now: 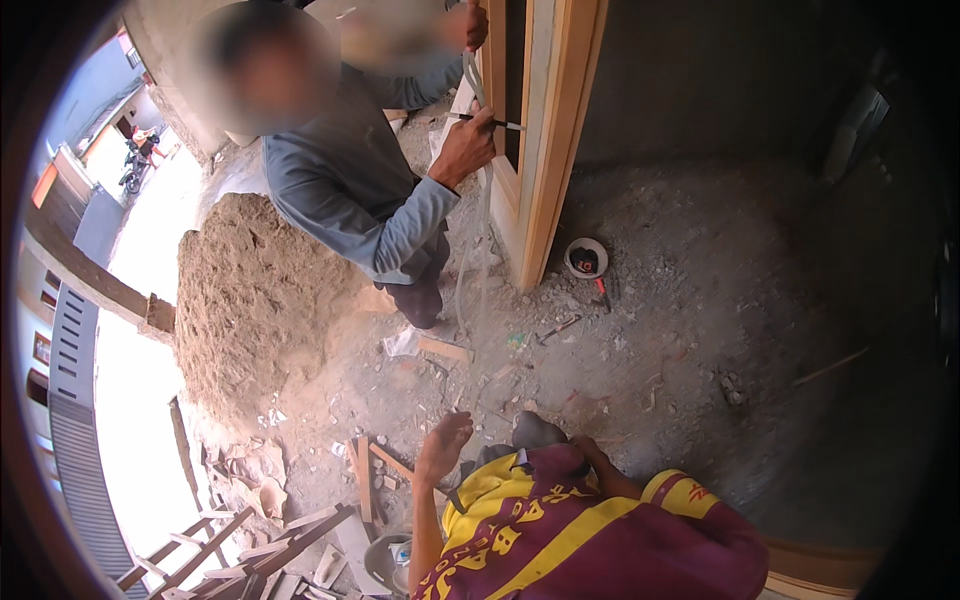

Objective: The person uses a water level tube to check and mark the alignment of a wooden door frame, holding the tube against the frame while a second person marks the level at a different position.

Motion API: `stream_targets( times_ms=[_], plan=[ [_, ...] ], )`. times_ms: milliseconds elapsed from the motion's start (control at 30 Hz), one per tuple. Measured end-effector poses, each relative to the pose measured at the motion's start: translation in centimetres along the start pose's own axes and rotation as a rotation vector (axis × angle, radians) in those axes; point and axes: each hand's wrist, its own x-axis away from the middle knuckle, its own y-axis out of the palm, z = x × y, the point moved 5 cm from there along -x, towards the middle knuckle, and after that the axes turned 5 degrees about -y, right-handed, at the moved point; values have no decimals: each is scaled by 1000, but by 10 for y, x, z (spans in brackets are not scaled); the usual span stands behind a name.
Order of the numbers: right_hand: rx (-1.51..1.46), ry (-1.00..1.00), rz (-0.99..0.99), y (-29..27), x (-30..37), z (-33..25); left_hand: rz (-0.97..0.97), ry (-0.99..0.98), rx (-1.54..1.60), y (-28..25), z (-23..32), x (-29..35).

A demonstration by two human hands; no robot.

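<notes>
Your shirt [650, 550]: maroon cloth with yellow panels and stripes; yellow lettering across the body, bent by the lens; a small mark on the sleeve's yellow band
Your left hand [443, 447]: raised just beyond the shirt's front edge; fingers loosely spread, palm turned inward
Your right hand [587, 448]: low at the shirt's far edge, partly hidden; you cannot tell from this view whether it grips anything
Pale hose [474, 80]: smooth, flexible, looped at the top; it hangs along the wooden frame's left edge toward the ground [640, 350]; its lower end is too faint to trace to your left hand
Co-worker's hands: the upper hand [472, 25] is at the frame's edge; the lower hand [467, 147] pinches a thin dark stick [512, 125] beside the hose
Wooden frame [560, 140]: straight-edged, light orange-brown timber, upright
Frame's bottom corner: a round white bucket [586, 242] just to its right, dark items inside; a red-handled tool [602, 288] beside it
Ground: grey, gritty, strewn with chips; a coarse brown sand heap [255, 280] toward its left edge
</notes>
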Motion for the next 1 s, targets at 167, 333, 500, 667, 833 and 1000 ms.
stream_targets(
  times_ms=[167, 333, 500, 667, 833, 1000],
  plan=[
    [22, -7, -8, -21, -21, -28, 149, -201, -16, -16, -69, 27],
    [-104, -18, -9, -35, -40, -44, 310, -158, 121, -45, -86, 35],
    [-173, 22, 20, -43, -44, -23, 426, -7, 97, -47, -16, -9],
    [-197, 21, 20, -45, -62, -12, 427, 117, 208, -31, 64, -25],
    [-190, 40, 18, -63, -64, 3, 439, 204, 212, -24, 129, -27],
    [-184, 30, 50, -67, -65, 20, 479, 255, 257, -24, 168, -29]
  ],
)
